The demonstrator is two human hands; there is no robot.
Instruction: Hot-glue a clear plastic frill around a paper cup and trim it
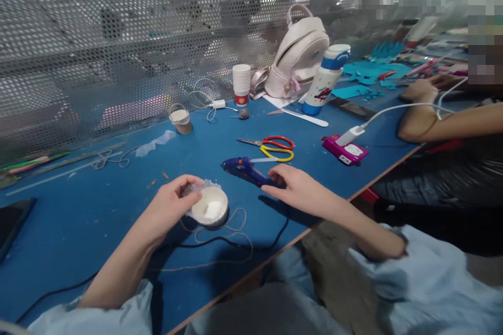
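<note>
Cup [222, 202], left fingers [190, 201] pinching rim, right hand [296, 186] around glue gun [240, 167]

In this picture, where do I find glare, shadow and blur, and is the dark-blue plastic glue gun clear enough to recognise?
Head view: white glare towards the upper right, through the grey perforated screen; head view: a dark shadow on the blue tabletop below the bare right hand; head view: soft background, pixel blocks at upper right; head view: glue gun recognisable.
</note>
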